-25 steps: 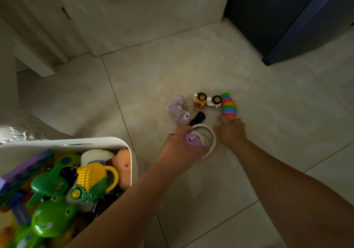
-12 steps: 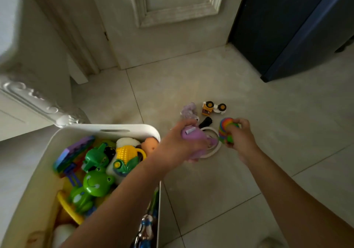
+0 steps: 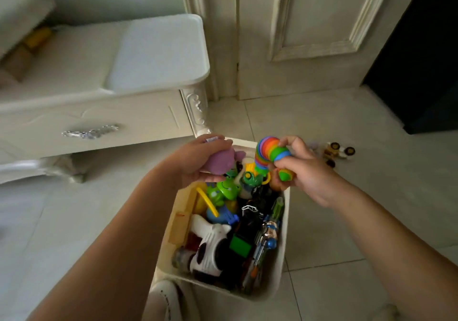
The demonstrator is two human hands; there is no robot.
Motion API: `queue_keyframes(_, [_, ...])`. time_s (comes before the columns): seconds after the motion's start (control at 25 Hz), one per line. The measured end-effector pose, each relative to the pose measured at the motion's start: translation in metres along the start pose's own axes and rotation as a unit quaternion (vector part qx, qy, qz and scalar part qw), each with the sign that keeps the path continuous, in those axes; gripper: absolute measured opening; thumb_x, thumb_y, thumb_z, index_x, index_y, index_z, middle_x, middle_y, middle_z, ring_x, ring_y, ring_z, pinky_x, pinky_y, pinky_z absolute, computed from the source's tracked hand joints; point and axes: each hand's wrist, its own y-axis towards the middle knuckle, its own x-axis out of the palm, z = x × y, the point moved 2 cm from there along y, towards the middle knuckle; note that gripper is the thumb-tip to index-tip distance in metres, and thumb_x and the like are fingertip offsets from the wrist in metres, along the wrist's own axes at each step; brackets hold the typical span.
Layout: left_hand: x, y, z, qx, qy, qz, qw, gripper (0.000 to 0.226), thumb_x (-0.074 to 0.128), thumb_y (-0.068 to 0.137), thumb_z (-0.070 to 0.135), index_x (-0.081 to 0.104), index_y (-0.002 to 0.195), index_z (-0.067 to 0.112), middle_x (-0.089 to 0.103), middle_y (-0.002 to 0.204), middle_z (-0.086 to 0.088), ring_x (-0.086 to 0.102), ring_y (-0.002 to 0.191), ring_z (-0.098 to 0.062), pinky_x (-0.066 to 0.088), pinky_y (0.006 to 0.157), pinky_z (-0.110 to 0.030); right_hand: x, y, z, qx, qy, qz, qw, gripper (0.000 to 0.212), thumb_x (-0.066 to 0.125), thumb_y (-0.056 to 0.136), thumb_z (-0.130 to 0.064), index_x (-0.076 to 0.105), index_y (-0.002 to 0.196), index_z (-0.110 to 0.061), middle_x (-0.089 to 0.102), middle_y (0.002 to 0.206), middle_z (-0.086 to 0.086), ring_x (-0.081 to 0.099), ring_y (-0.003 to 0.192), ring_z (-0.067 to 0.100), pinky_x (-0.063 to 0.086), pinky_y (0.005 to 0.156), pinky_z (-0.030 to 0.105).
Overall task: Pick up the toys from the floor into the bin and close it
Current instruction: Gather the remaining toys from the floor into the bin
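Head view, the only cam.

Bin (image 3: pixel 277 283) is at 6 o'clock of frame centre. It is cream, open at the top and packed with toys:
- green frog (image 3: pixel 224 189) toward the bin's 12 o'clock end
- yellow curved piece (image 3: pixel 208 201) on its 10 o'clock side
- black-and-white cow-patterned toy (image 3: pixel 210 249) near its 7 o'clock corner
- green block (image 3: pixel 240 246) just at 3 o'clock of the cow toy

Left hand (image 3: pixel 198 158) is over the bin's 11 o'clock corner. Its fingers and thumb are wrapped round a purple soft toy (image 3: pixel 221 162), with a white tag (image 3: pixel 212 139) poking out above the fingers. The toy is off the floor, at rim height, not dropped in yet.

Right hand (image 3: pixel 304 172) is over the bin's 1 o'clock corner. Its fingers and thumb are clamped on the green end of a rainbow segmented toy (image 3: pixel 269 154). The rest of the toy arcs up and droops toward 9 o'clock, with the loose end hanging above the toys in the bin.

On the floor, a toy vehicle (image 3: pixel 339 151) with black wheels sits at 3 o'clock of the right hand, near it but apart. A small dark piece (image 3: pixel 330 163) lies at the vehicle's 7 o'clock, too blurred to ID.

Surroundings:
- cream dresser (image 3: pixel 99 112) at 10 o'clock, with a silver drawer handle (image 3: pixel 90 131)
- panelled door (image 3: pixel 309 35) at 12 to 1 o'clock
- dark cabinet (image 3: pixel 421 73) at 2 o'clock
- tiled floor (image 3: pixel 371 209)
- white slipper (image 3: pixel 166 298) at 6 o'clock, just beside the bin's near wall
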Motion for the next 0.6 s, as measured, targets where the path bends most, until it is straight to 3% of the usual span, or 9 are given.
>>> queue_keyframes(0.08, [-0.024,-0.022,-0.006,0.007,-0.009,0.038,0.999,0.016,0.065,0.089,0.031,0.057,0.103,0.029,0.074,0.079,0.007,0.067,0.067,-0.013,0.058,0.068,-0.035,0.042,-0.004,0.004,-0.015,-0.047,-0.017,0.999,0.036,0.053,0.088,0.002,0.048,0.092,-0.033,0.055,0.088,0.013,0.058,0.062,0.021,0.046,0.049,0.030])
queue_keyframes(0.2, [-0.047,-0.041,-0.013,0.005,-0.020,0.062,0.998,0.021,0.067,0.087,0.031,0.061,0.107,0.029,0.066,0.092,0.000,0.065,0.073,-0.018,0.058,0.071,-0.039,0.099,-0.006,0.016,-0.041,-0.144,-0.042,0.988,0.039,0.050,0.088,0.001,0.047,0.092,-0.037,0.054,0.087,0.008,0.055,0.062,0.015,0.049,0.052,0.024])
queue_keyframes(0.28, [-0.056,-0.047,-0.018,0.000,-0.025,0.062,0.998,0.023,0.067,0.086,0.031,0.060,0.109,0.028,0.067,0.091,0.000,0.067,0.070,-0.016,0.060,0.070,-0.038,0.130,-0.007,0.035,-0.037,-0.204,-0.085,0.975,0.037,0.048,0.088,-0.002,0.049,0.104,-0.036,0.053,0.106,0.007,0.056,0.079,0.018,0.050,0.070,0.024])
queue_keyframes(0.4, [-0.063,-0.048,-0.027,-0.010,-0.031,0.056,0.998,0.016,0.065,0.089,0.030,0.058,0.104,0.029,0.073,0.068,0.010,0.068,0.055,-0.006,0.057,0.073,-0.038,0.158,-0.004,0.074,-0.027,-0.296,-0.197,0.934,0.043,0.048,0.093,-0.009,0.052,0.131,-0.027,0.047,0.134,0.005,0.052,0.108,0.014,0.039,0.091,0.019])
queue_keyframes(0.48, [-0.065,-0.046,-0.032,-0.018,-0.030,0.056,0.998,0.017,0.063,0.090,0.030,0.056,0.105,0.029,0.071,0.059,0.014,0.067,0.052,-0.004,0.056,0.075,-0.035,0.164,0.001,0.090,-0.023,-0.326,-0.193,0.925,0.047,0.044,0.094,-0.009,0.049,0.138,-0.026,0.042,0.141,0.003,0.048,0.121,0.014,0.038,0.100,0.022])
queue_keyframes(0.6, [-0.067,-0.046,-0.037,-0.029,-0.035,0.057,0.997,0.019,0.064,0.090,0.030,0.056,0.107,0.029,0.072,0.063,0.012,0.067,0.054,-0.006,0.060,0.064,-0.031,0.168,0.003,0.101,-0.086,-0.400,-0.139,0.902,0.056,0.043,0.094,-0.010,0.037,0.146,-0.031,0.021,0.156,0.002,0.031,0.139,0.024,0.032,0.112,0.035])
